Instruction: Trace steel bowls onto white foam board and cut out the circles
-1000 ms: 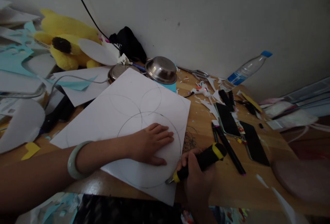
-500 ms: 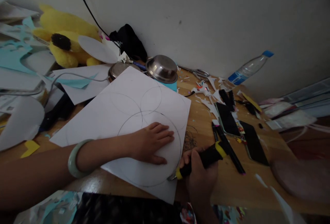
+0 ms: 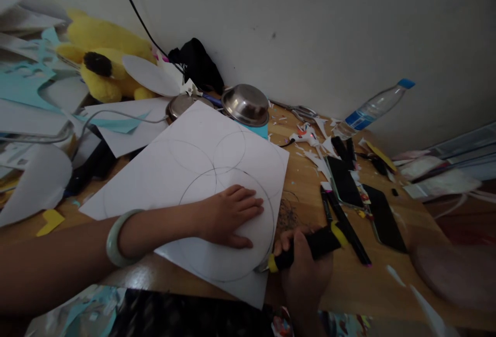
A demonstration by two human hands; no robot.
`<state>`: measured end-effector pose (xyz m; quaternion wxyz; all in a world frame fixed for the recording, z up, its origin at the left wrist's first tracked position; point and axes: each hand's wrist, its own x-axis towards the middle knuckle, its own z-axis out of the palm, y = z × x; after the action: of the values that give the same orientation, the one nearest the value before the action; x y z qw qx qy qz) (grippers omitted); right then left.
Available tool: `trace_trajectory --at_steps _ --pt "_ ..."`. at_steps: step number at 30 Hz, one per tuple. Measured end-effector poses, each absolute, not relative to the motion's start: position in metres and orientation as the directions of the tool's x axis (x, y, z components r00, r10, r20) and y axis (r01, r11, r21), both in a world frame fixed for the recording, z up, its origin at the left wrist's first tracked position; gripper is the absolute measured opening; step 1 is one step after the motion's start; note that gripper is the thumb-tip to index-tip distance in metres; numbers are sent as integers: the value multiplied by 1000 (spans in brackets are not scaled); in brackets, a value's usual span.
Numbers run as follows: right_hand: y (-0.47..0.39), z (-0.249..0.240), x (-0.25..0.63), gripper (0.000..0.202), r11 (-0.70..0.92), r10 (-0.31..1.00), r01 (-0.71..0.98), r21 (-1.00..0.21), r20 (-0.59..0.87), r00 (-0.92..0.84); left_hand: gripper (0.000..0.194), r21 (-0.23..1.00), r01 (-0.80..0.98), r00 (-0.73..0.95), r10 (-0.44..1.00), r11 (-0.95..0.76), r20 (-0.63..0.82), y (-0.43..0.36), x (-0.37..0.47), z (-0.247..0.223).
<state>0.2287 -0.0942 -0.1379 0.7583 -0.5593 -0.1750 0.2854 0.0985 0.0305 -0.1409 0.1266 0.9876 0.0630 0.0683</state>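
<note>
A large white sheet (image 3: 132,184) with several pencilled circles lies on the wooden table, its near corner jutting over the front edge. My left hand (image 3: 228,218), with a pale green bangle on the wrist, presses down inside the biggest circle, fingers stretched out. In my right hand (image 3: 306,264) is a black-and-yellow handheld cutter (image 3: 321,243), gripped around its thick body. Its metal tip (image 3: 262,267) meets the right side of the sheet near the circle's line; how the blade sits on the sheet is too dark to make out.
Right of the sheet lie black markers (image 3: 349,228), two phones (image 3: 344,182) and a glue gun (image 3: 306,134). A water bottle (image 3: 374,109) leans near the wall. Behind the sheet are a metal bowl (image 3: 246,103) and a yellow plush toy (image 3: 108,37). Paper scraps litter the left.
The whole view has shifted slightly. My right hand and the cutter sit marginally lower, with the tip still at the sheet's right edge. My left hand keeps its place on the sheet.
</note>
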Motion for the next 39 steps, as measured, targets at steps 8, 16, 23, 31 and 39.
trace_trajectory --at_steps 8,16,23,31,39 --pt "-93 -139 229 25 190 658 -240 -952 -57 750 68 259 116 984 146 -959 103 29 99 -140" --pt "-84 -126 244 29 21 758 -30 -999 -3 653 70 245 149 972 187 -958 141 38 96 -139" --pt "-44 -112 264 33 -14 901 71 -997 18 434 62 177 311 932 336 -934 134 52 90 -133" --pt "-22 -135 257 35 180 971 -14 -984 175 161 34 478 178 960 259 -860 109 56 94 -117" --pt "-43 -154 277 32 -30 863 239 -970 96 496 44 545 166 960 261 -822 102 52 103 -113"
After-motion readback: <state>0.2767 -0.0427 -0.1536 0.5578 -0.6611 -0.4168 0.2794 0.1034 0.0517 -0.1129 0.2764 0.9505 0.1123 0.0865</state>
